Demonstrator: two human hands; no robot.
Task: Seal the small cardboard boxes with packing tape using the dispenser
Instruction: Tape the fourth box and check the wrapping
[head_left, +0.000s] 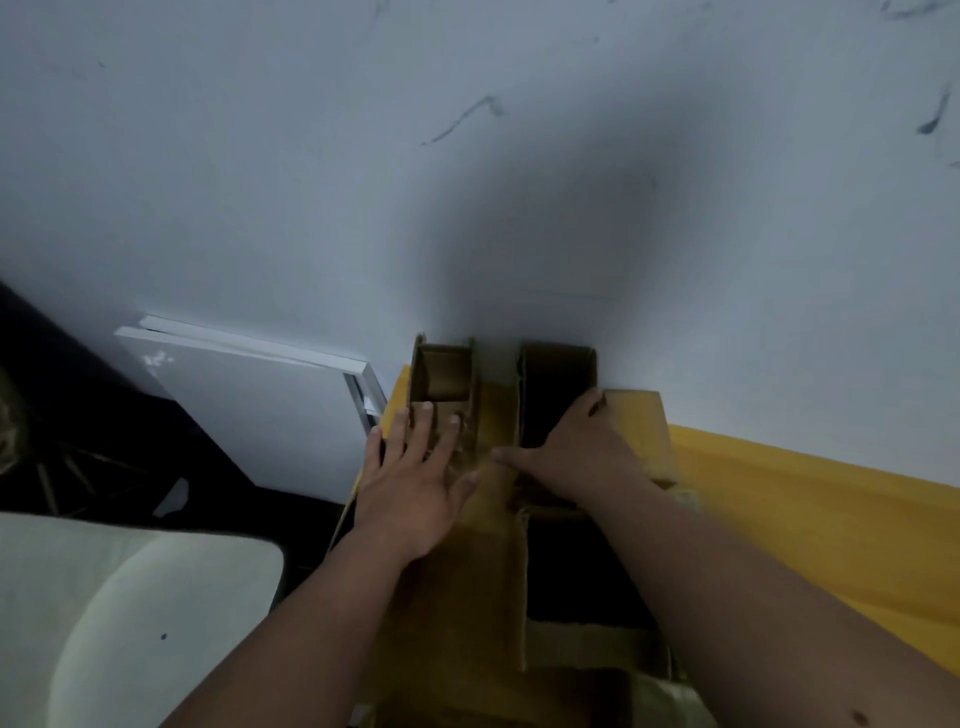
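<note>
Brown cardboard box (493, 415), flaps open, sits at the far edge of the yellow tabletop (805, 519) against the white wall (467, 156). Left hand (415, 488) presses flat on it, fingers (422, 423) spread. Right hand (576, 452) grips a flap, fingers curled.

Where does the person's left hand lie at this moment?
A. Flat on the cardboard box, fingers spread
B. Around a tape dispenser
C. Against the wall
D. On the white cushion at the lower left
A: the left hand lies flat with straight, spread fingers on the cardboard box; no dispenser is visible.
</note>
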